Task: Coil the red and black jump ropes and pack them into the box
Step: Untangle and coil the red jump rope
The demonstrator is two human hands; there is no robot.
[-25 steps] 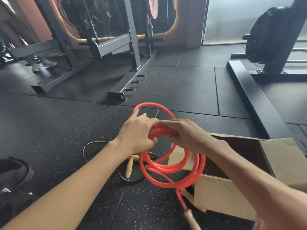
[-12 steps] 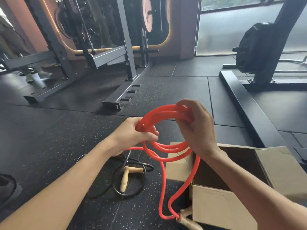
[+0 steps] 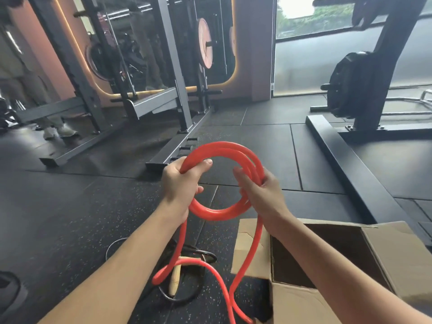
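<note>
I hold the red jump rope (image 3: 224, 149) in a round coil of several loops above the floor. My left hand (image 3: 181, 183) grips the coil's left side, and my right hand (image 3: 259, 190) grips its right side. Loose red strands hang from the coil down to the floor and out of the bottom of the view. The black jump rope (image 3: 184, 298) lies loosely on the floor below my hands, with a wooden handle (image 3: 175, 279) on it. The open cardboard box (image 3: 292, 302) stands at the lower right, under my right forearm.
A grey squat rack frame (image 3: 177, 146) stands just beyond the coil. A black machine base beam (image 3: 339, 160) runs along the right, with weight plates (image 3: 346, 85) above it. A person's legs and shoes (image 3: 58, 130) are at the far left. Rubber floor tiles lie all around.
The coil has been opened into a wider ring held higher, with my hands now apart on its left and right sides. More red rope hangs loose to the floor.
</note>
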